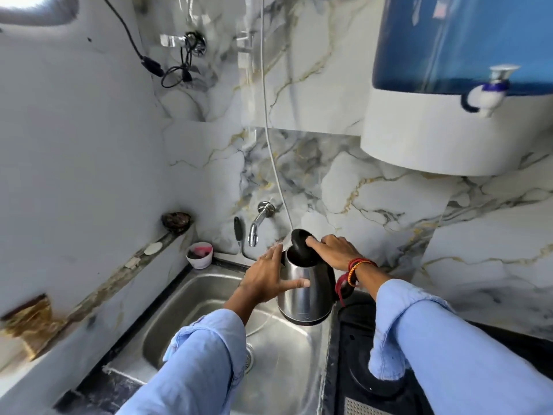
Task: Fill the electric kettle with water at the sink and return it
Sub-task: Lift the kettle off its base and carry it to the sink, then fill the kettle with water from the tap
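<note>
A steel electric kettle (pixel 302 290) with a black base hangs above the right side of the steel sink (pixel 191 319). Its black lid (pixel 300 244) stands flipped up. My left hand (pixel 266 278) wraps the kettle's body from the left, thumb across the front. My right hand (pixel 332 250) holds the top of the handle, with a fingertip against the raised lid. The wall tap (pixel 258 223) sticks out just above and left of the kettle's mouth. No water is seen running from it.
A small white cup (pixel 199 254) stands at the sink's back left corner. A black induction cooktop (pixel 386 369) lies right of the sink. A blue and white water purifier (pixel 460 85) hangs on the wall above right. A thin white tube (pixel 270 139) drops toward the kettle.
</note>
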`<state>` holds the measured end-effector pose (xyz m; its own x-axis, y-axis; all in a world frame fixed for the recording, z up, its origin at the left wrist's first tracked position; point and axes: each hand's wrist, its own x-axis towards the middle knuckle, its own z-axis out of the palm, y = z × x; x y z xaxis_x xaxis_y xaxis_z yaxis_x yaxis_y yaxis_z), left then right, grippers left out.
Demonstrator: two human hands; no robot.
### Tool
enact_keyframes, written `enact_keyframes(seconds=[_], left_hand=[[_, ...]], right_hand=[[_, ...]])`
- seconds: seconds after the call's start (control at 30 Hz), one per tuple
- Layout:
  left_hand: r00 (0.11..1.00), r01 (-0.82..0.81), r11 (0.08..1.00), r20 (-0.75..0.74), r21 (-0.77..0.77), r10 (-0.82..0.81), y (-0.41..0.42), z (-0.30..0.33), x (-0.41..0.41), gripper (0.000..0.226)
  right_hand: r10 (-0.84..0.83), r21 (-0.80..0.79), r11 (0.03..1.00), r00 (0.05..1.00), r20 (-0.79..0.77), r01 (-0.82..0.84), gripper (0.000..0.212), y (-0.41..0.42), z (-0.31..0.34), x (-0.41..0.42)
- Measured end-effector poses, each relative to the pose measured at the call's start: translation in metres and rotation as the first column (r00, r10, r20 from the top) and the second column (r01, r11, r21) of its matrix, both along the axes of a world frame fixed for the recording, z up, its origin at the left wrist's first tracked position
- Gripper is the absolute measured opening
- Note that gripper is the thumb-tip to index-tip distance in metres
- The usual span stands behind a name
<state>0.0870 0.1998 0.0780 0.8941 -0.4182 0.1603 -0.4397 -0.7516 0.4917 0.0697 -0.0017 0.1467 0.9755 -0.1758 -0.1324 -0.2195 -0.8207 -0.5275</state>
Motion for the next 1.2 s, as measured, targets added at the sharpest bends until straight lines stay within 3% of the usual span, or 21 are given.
enact_keyframes(seconds=[0.13, 0.23, 0.3, 0.43, 0.63, 0.97, 1.07, 1.2], left_hand=[[0.995, 0.056, 0.998, -0.081, 0.0, -0.056, 0.044, -0.008, 0.035, 0.139], [0.99, 0.103, 0.995, -0.097, -0.004, -0.103, 0.076, -0.014, 0.062, 0.131], [0.985, 0.134, 0.991, -0.108, -0.001, -0.133, 0.093, -0.023, 0.077, 0.13], [0.976, 0.147, 0.988, -0.167, 0.039, -0.139, 0.117, -0.044, 0.099, 0.133], [0.961, 0.193, 0.979, -0.217, 0.071, -0.174, 0.136, -0.075, 0.125, 0.131], [0.947, 0.207, 0.967, -0.278, 0.147, -0.16, 0.137, -0.097, 0.174, 0.116], [0.95, 0.21, 0.975, -0.252, 0.07, -0.186, 0.133, -0.091, 0.191, 0.092], [0.994, 0.073, 0.997, -0.074, -0.026, -0.075, 0.117, -0.073, 0.215, 0.068]], right_hand=[[-0.033, 0.117, 0.992, 0.999, -0.032, 0.037, 0.072, 0.037, -0.013, 0.023], [-0.207, 0.336, 0.918, 0.977, -0.044, 0.21, 0.061, 0.06, -0.029, 0.044], [-0.217, 0.367, 0.904, 0.975, -0.049, 0.219, 0.056, 0.077, -0.037, 0.052], [-0.273, 0.469, 0.835, 0.957, -0.102, 0.288, 0.079, 0.098, -0.064, 0.064], [-0.265, 0.556, 0.769, 0.949, -0.173, 0.316, 0.067, 0.113, -0.106, 0.089], [-0.253, 0.639, 0.696, 0.945, -0.21, 0.328, 0.071, 0.118, -0.136, 0.134], [-0.246, 0.596, 0.731, 0.943, -0.222, 0.331, 0.072, 0.115, -0.14, 0.149], [-0.249, 0.589, 0.734, 0.941, -0.23, 0.339, 0.072, 0.114, -0.147, 0.165]])
